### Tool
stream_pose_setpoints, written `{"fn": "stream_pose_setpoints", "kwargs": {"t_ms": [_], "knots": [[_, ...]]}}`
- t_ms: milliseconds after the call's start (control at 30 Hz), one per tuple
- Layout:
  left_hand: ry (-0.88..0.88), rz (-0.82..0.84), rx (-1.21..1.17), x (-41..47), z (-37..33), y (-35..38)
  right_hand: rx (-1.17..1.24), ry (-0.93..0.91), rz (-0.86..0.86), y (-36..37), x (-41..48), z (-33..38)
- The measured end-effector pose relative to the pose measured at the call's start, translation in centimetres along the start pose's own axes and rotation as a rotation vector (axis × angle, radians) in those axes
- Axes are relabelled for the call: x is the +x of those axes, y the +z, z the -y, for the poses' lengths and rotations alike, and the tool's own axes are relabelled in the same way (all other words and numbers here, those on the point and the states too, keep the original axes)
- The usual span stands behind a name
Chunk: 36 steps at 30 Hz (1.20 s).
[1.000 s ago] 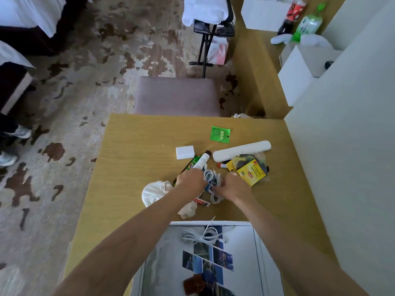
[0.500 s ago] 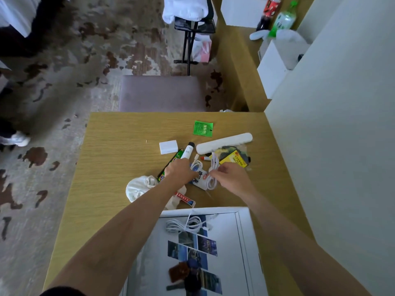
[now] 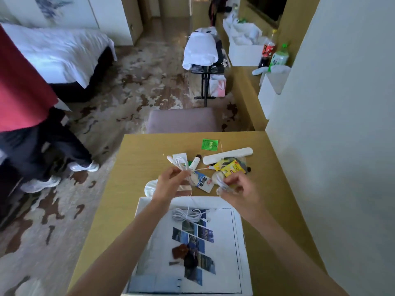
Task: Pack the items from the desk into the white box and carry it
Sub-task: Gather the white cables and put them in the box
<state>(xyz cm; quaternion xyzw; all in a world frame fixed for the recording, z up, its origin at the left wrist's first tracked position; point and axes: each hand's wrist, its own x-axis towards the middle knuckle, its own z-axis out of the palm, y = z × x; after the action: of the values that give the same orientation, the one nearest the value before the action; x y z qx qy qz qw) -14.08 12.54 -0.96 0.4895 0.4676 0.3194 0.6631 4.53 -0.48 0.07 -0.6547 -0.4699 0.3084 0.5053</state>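
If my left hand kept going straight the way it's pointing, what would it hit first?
Most likely the white tube with the dark cap, lying on the desk just beyond the left hand, which grips a white cable. The hand seems raised, so it might pass over it.

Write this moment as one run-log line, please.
left hand grip: holds white coiled cable above wooden desk | right hand grip: holds white cable bundle | white cardboard box: open, loose white cord inside
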Motion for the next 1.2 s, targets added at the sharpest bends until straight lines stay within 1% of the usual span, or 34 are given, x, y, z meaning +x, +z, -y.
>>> {"fn": "stream_pose_setpoints", "kwargs": {"t_ms": [100, 200, 267, 333, 433, 533, 633, 767, 933, 1033, 1100, 1200], "knots": [[-0.035, -0.063, -0.128, -4.2, 1.0, -1.4, -0.08, -0.121, 0.076, 0.8, -2.1, -0.4], [-0.088, -0.074, -0.218, -7.3, 2.5, -3.1, -0.19, -0.236, 0.187, 2.1, -4.2, -1.1], [-0.112, -0.082, -0.259, -8.9, 3.4, -4.0, -0.268, -0.318, 0.229, 3.1, -5.4, -1.5], [-0.125, -0.105, -0.317, -10.0, 4.1, -4.7, -0.349, -0.346, 0.25, 4.2, -6.2, -2.2], [-0.121, -0.142, -0.346, -11.2, 4.7, -6.1, -0.482, -0.281, 0.276, 6.3, -6.5, -3.4], [-0.115, -0.139, -0.343, -12.2, 5.1, -7.7, -0.606, -0.225, 0.295, 8.7, -6.3, -4.5], [-0.103, -0.11, -0.298, -12.8, 5.4, -9.2, -0.713, -0.211, 0.296, 10.9, -5.7, -5.0], [-0.135, -0.101, -0.306, -12.7, 5.5, -10.3, -0.834, -0.226, 0.275, 13.0, -5.1, -5.7], [-0.169, 0.007, -0.23, -11.9, 5.1, -10.6, -0.858, -0.22, 0.175, 14.1, -4.5, -5.5], [-0.165, 0.042, -0.206, -11.4, 4.9, -10.4, -0.877, -0.201, 0.137, 14.7, -4.2, -5.3], [-0.164, 0.049, -0.2, -11.1, 4.9, -10.2, -0.841, -0.162, 0.144, 14.7, -4.1, -5.1], [-0.159, 0.05, -0.202, -10.7, 5.0, -9.9, -0.727, -0.087, 0.192, 13.7, -4.1, -4.3]]}}
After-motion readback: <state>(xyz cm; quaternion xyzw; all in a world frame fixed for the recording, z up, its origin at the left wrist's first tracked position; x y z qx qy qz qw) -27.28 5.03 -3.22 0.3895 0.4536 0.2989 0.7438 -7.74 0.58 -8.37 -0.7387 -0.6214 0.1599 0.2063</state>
